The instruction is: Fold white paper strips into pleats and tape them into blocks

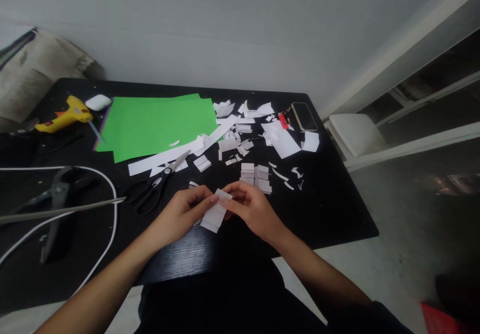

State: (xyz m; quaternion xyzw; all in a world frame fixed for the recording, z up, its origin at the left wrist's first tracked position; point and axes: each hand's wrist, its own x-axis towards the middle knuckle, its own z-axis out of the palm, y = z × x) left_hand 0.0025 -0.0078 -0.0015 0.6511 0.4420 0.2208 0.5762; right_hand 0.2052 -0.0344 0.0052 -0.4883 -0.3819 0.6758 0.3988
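Near the front edge of the black table, my left hand point(185, 211) and my right hand point(255, 209) both pinch a small creased strip of white paper point(214, 216). Each thumb presses on its upper part, while the lower end hangs free toward me. Several fingers are curled behind the paper and partly hidden. Just beyond my right hand lie folded white paper pieces point(247, 171) set in a small group. Black-handled scissors point(161, 184) rest beside my left hand, their blades pointing away to the right.
Green sheets point(161, 124) lie at the back, under long white strips point(168, 159). A yellow glue gun point(69, 115) is at the left, above a white cable point(112, 219). Paper scraps point(232, 146), a red object point(283, 120) and a phone point(304, 116) lie toward the right. A white stool point(356, 134) stands beyond the table.
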